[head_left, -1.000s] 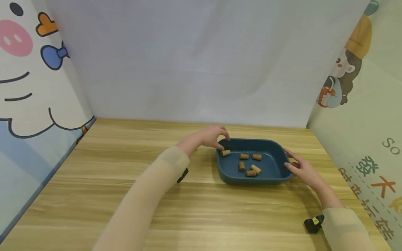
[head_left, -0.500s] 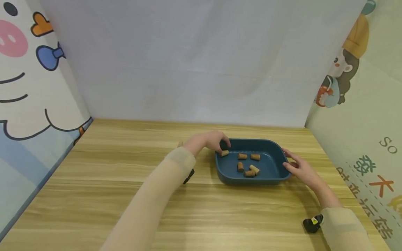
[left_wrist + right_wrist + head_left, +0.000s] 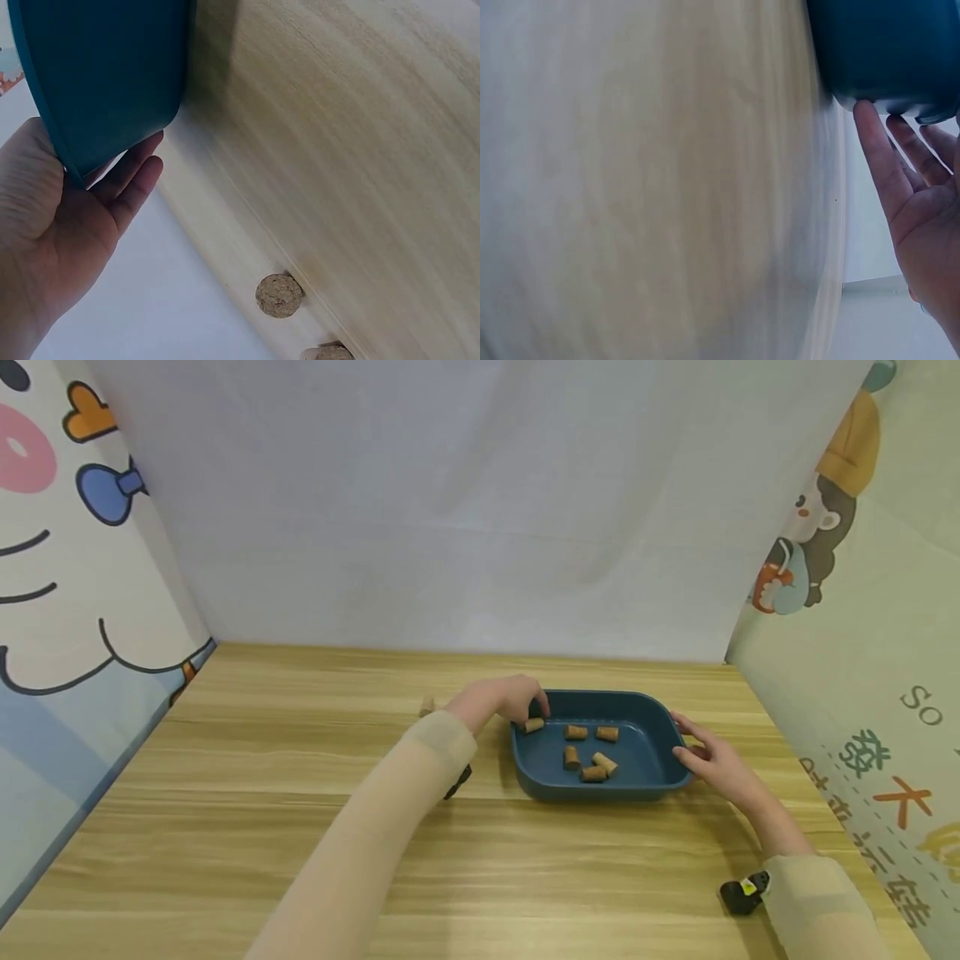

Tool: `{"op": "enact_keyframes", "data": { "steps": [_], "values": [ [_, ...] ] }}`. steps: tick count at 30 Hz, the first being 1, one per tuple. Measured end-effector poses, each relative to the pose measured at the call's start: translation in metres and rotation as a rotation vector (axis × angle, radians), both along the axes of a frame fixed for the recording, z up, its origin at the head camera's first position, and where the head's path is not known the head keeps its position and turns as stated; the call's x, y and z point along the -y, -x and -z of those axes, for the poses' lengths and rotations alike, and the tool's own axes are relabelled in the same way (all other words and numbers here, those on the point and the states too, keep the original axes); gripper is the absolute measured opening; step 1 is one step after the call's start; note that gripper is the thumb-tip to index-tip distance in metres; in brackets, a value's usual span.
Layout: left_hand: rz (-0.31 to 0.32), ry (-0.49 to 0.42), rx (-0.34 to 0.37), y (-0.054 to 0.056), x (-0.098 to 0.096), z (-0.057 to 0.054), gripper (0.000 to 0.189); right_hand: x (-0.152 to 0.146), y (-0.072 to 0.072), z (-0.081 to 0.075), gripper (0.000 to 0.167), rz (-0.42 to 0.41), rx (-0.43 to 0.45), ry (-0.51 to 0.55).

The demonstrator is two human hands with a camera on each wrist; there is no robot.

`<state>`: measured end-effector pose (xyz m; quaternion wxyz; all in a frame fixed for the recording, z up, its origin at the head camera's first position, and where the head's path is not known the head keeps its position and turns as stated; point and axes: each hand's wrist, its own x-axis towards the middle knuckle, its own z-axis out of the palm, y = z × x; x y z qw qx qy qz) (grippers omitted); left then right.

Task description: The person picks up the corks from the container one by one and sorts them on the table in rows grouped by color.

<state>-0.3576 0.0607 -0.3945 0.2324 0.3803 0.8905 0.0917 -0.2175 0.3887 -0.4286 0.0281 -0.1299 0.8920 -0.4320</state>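
Against the tray [image 3: 600, 792], the right hand [image 3: 722, 768] rests spread; whether the left hand [image 3: 513, 697] grips is hidden.

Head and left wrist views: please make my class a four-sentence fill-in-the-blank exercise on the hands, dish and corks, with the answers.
1. In the head view, the blue dish shows ____ corks inside it.
2. The left hand and right hand touch ____ ends of the dish.
3. In the head view, a lone cork lies to the dish's ____.
4. The left wrist view shows ____ loose corks on the table.

Missing words: six; opposite; left; two.
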Motion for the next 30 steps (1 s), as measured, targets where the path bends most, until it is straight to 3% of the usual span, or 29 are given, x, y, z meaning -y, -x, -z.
{"op": "enact_keyframes", "data": {
  "steps": [6,11,20,30],
  "values": [
    [0.009,0.001,-0.034,0.001,0.000,0.003,0.048,0.002,0.000,-0.003,0.059,0.001,0.008,-0.005],
    [0.031,0.001,-0.046,0.003,-0.002,0.005,0.032,0.001,-0.001,-0.001,0.059,-0.001,0.008,-0.007],
    [0.096,-0.053,-0.085,0.001,0.003,0.003,0.038,0.003,-0.001,-0.001,0.058,-0.003,0.002,-0.003],
    [0.094,-0.141,-0.158,-0.006,0.012,0.000,0.039,0.004,-0.002,-0.002,0.058,-0.001,-0.002,0.018]
  ]
}}
